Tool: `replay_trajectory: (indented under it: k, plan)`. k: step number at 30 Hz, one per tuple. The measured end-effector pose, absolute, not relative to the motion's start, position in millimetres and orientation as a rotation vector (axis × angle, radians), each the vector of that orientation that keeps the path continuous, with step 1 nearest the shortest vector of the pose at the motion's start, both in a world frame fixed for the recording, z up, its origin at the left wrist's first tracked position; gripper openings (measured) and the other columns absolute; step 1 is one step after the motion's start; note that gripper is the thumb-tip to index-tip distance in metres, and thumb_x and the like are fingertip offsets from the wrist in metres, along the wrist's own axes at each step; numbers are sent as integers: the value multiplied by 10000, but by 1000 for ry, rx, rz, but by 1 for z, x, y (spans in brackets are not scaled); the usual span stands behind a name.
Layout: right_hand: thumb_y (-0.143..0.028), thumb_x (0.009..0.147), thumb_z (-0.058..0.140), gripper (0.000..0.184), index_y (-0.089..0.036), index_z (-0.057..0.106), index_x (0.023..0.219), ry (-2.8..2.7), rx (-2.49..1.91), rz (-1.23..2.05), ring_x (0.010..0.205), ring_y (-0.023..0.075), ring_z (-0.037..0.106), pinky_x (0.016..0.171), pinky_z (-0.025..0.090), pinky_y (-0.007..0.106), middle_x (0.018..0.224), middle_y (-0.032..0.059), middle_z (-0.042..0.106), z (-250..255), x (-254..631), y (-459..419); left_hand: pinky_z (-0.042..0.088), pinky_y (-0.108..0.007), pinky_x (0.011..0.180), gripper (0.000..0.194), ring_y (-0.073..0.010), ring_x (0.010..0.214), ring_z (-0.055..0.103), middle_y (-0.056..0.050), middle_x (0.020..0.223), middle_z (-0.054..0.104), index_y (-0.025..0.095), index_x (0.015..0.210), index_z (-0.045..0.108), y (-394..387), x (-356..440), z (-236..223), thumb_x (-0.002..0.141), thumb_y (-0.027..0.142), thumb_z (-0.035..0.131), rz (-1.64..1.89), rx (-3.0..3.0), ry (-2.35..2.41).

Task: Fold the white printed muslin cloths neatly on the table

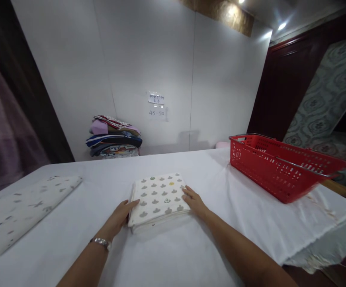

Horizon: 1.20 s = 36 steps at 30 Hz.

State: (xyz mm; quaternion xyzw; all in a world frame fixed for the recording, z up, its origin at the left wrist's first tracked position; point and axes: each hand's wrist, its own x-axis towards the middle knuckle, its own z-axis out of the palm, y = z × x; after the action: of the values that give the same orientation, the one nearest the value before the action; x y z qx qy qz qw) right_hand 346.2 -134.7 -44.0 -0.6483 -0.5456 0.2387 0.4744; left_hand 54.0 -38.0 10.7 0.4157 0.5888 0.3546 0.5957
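Observation:
A folded white cloth [159, 195] with grey mushroom-like prints and a few green and yellow ones lies flat on the white-covered table. My left hand [120, 217] is at its left edge, thumb resting on the top layer and fingers along the side, partly hidden. On the opposite edge, my right hand [195, 202] touches the cloth with its fingers stretched out over the top. Both hands look open, pressing the sides rather than wrapped round the fabric. Several layers show along the cloth's near edge.
A red plastic basket [268, 171] with metal handles stands on the right of the table [101, 171]. Another folded white printed cloth [26, 211] lies at the left. Behind the table is a pile of folded fabrics [114, 137] against a wall with paper labels [157, 113].

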Motion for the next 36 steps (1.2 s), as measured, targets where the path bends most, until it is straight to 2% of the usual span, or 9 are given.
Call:
replay_trajectory:
  k: [3, 6, 11, 15, 20, 25, 29, 32, 36]
  plan:
    - [-538, 849, 469, 525, -190, 565, 1231, -1546, -1778, 429, 1333, 284, 303, 1089, 254, 458, 1436, 109, 369, -20, 342, -132, 534, -308, 740, 907, -263, 922, 652, -183, 1177, 605, 109, 1369, 354, -40, 50, 7, 615, 370, 785, 724, 1037, 1340]
    - [-470, 884, 441, 511, -198, 481, 1315, -1741, -1820, 310, 1385, 278, 153, 1116, 142, 472, 1481, 100, 284, 3, 324, -132, 536, -300, 731, 914, -264, 942, 647, -193, 1213, 580, 112, 1373, 349, -40, 49, 1, 615, 381, 784, 751, 1047, 1344]
    - [-537, 910, 339, 562, -227, 384, 1376, -2101, -1755, 316, 1385, 251, 160, 1113, 86, 490, 1486, 90, 276, 2, 289, -145, 549, -316, 683, 917, -264, 873, 668, -191, 1154, 616, 128, 1377, 345, -36, 47, -11, 617, 380, 792, 779, 1009, 1305]
    - [-525, 921, 314, 541, -229, 384, 1369, -2153, -1816, 318, 1386, 251, 146, 1105, 88, 495, 1489, 91, 269, 0, 286, -152, 550, -303, 709, 874, -241, 870, 672, -173, 1134, 632, 139, 1371, 355, -36, 44, -16, 645, 376, 779, 802, 1008, 1249]
    - [-503, 927, 316, 463, -275, 445, 1309, -2161, -1804, 400, 1357, 264, 221, 1079, 145, 528, 1431, 75, 372, 21, 280, -145, 552, -315, 706, 838, -255, 881, 670, -178, 1102, 647, 126, 1339, 407, -40, 45, -14, 638, 393, 781, 842, 1039, 1269]
    - [-582, 903, 308, 600, -237, 337, 1393, -2318, -1660, 381, 1383, 282, 147, 1087, 122, 541, 1500, 109, 231, 17, 247, -137, 546, -316, 723, 777, -238, 853, 675, -160, 1049, 670, 124, 1321, 417, -43, 46, -15, 672, 381, 759, 874, 1054, 1270]
    - [-621, 875, 338, 673, -209, 322, 1408, -2376, -1665, 367, 1382, 294, 150, 1089, 107, 548, 1497, 134, 229, 12, 233, -138, 544, -314, 724, 748, -226, 841, 676, -151, 1035, 674, 123, 1331, 393, -43, 46, -18, 707, 352, 738, 880, 1015, 1231]
    - [-631, 878, 303, 660, -229, 334, 1401, -2385, -1666, 481, 1380, 288, 165, 1088, 128, 537, 1493, 120, 248, 25, 229, -135, 537, -300, 718, 718, -220, 835, 675, -151, 1039, 671, 122, 1319, 411, -44, 47, -18, 715, 346, 728, 883, 1040, 1240]
    - [-606, 884, 319, 657, -232, 275, 1423, -2416, -1559, 464, 1388, 273, 134, 1099, 91, 530, 1507, 109, 211, 35, 209, -119, 523, -267, 701, 644, -209, 831, 672, -143, 1038, 670, 111, 1298, 444, -43, 47, -19, 740, 316, 692, 892, 1113, 1281]
